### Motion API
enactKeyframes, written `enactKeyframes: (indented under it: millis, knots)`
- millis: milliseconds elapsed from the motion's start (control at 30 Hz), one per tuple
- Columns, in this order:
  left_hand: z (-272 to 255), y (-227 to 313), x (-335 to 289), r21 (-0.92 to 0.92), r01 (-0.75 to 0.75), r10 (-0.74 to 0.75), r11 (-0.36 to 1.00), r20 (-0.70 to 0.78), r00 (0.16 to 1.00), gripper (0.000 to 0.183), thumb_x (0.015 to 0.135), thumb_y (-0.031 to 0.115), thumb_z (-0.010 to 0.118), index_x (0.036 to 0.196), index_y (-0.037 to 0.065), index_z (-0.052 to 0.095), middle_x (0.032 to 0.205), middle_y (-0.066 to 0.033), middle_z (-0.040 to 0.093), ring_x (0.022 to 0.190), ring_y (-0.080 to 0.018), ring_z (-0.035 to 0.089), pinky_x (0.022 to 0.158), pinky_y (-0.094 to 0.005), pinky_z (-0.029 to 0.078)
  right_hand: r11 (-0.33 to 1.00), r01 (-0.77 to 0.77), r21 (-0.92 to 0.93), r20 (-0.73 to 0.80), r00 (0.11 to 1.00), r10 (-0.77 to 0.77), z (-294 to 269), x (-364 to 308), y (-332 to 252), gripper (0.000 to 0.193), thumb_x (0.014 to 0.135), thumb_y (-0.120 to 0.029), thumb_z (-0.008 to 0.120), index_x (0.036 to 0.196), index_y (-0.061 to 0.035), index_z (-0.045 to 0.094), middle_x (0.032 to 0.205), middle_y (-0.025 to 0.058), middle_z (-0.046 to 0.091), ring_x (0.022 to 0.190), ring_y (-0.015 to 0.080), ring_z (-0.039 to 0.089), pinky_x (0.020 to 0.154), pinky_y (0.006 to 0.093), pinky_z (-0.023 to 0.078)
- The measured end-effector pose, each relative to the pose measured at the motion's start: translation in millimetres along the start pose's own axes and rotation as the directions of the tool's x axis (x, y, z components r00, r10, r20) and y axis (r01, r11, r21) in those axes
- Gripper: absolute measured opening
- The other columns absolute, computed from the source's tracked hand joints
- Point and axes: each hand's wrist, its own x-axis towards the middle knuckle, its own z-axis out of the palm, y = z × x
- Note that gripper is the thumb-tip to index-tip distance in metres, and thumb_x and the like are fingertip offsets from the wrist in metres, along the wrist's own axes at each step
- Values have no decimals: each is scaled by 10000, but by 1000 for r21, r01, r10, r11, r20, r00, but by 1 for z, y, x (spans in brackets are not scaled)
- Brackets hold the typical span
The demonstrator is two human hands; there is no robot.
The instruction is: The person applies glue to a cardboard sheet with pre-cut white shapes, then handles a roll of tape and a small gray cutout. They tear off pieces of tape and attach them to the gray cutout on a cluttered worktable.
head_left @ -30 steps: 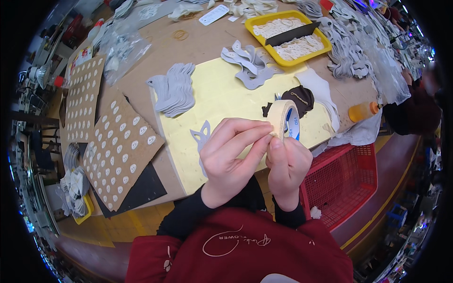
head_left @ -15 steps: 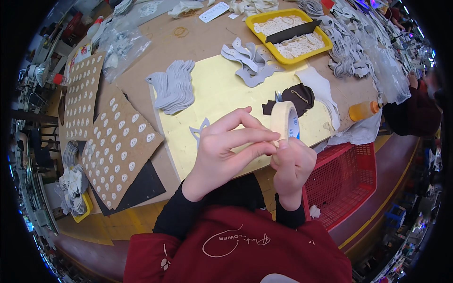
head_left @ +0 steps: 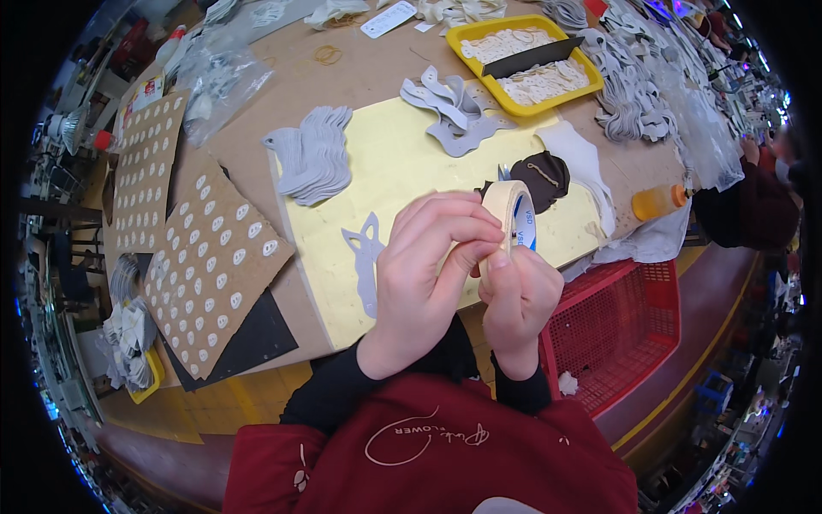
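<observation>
my right hand (head_left: 520,301) is gripping the tape roll (head_left: 500,204); whether my left hand (head_left: 428,267) pinches its edge, i cannot tell.

The left hand (head_left: 424,270) reaches rightward with bent fingers, thumb and fingertips drawn close together beside the raised thumb of the right hand (head_left: 520,300), whose fingers curl in a grip, both dark-sleeved forearms (head_left: 330,398) angled upward from the torso.
</observation>
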Motion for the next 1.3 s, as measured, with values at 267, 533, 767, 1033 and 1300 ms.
enactKeyframes:
  millis: [267, 533, 767, 1033, 1300]
  knots:
    - [5, -6, 10, -838, 235, -580, 493, -116, 806, 111, 963, 100, 620, 1037, 18, 632, 1009, -63, 650, 945, -158, 607, 881, -307, 495, 974, 212, 76, -98, 974, -204, 20, -12, 3, 407, 942, -137, 470, 554, -19, 511, 476, 37, 409, 427, 176, 418, 446, 329, 320]
    - [-49, -36, -11, -668, 437, -611, 602, -32, 791, 472, 943, 63, 649, 1383, 38, 481, 915, -50, 653, 871, -109, 622, 865, -279, 522, 589, -318, -743, -24, 892, 451, -56, 26, 86, 369, 906, -336, 680, 926, 33, 673, 718, 154, 599, 679, 328, 588, 625, 451, 428]
    - [-35, -35, -47, -625, 681, -722, 383, 257, 642, 767, 899, -13, 666, 1504, 123, 215, 816, -40, 608, 764, -107, 606, 757, -249, 496, 771, -155, -618, -52, 986, 156, -55, 20, 73, 369, 824, -176, 747, 1128, 9, 650, 1073, 155, 604, 1014, 295, 575, 889, 389, 455]
    - [-52, -21, -81, -128, 850, -694, 510, 523, 495, 707, 853, -47, 688, 1439, 108, 324, 794, -4, 624, 757, -74, 588, 744, -227, 451, 987, 25, 156, 669, 733, -124, -10, -44, 42, 316, 760, -54, 776, 1066, -6, 716, 908, 97, 668, 767, 219, 660, 620, 313, 529]
    - [-65, -18, -71, -290, 929, -737, 232, 571, 362, 726, 841, 41, 730, 1473, 125, 382, 829, -39, 668, 805, -127, 592, 780, -292, 467, 1000, 24, 14, 584, 811, -28, -17, -43, 50, 216, 776, -37, 764, 989, -22, 728, 863, 97, 686, 732, 233, 675, 645, 317, 554]
